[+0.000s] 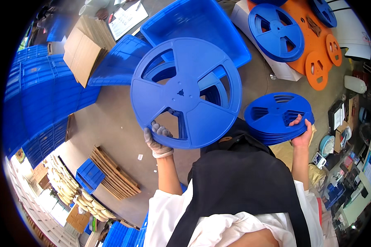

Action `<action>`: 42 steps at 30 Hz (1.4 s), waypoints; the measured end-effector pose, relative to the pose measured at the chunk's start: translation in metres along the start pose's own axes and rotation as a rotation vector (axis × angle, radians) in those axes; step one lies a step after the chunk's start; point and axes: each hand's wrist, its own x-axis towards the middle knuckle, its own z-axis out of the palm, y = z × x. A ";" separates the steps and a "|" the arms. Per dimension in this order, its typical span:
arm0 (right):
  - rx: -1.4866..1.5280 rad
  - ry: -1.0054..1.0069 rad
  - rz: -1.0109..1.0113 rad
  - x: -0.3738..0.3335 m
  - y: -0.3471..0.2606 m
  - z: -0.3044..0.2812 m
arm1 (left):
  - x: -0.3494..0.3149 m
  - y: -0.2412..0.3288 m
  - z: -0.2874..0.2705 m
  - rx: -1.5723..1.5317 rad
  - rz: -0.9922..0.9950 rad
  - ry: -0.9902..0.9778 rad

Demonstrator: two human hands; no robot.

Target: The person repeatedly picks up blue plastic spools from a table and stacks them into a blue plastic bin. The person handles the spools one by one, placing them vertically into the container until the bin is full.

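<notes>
Left hand: my gloved left hand [157,140] is closed on the lower rim of a reel [186,93], fingers hooked through one of its cut-outs, holding it up flat-on to the camera.
Right hand: my bare right hand [301,133] is closed over the near edge of a stack [279,117] of like reels, thumb on top, fingers underneath.
Where the reel is: raised in the air in front of my chest, above the floor [111,131] and well apart from the stack at my right.
Step, as I judge it: one reel has been taken off alone and is being looked over or sorted, while the stack is steadied.
Next move calls for: a firm rim grip, I think; the disc is wide and thin, so it may flex or swing if held by one edge only.
Reel shape: round blue plastic, three wedge openings, small hub hole at the middle, smooth matt face.
Stack: same blue discs lying flat, edges roughly in line.
Bin: an open blue bin [198,24] lies beyond the reel, hard plastic, plain walls.
Board: an orange board [305,57] at far right carries another blue reel and small orange discs.
Apron: black apron [243,177] over white sleeves, soft cloth.
</notes>
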 end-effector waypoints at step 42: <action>0.020 0.455 0.068 0.064 0.076 0.063 | 0.547 -0.340 -0.140 0.805 -0.311 0.740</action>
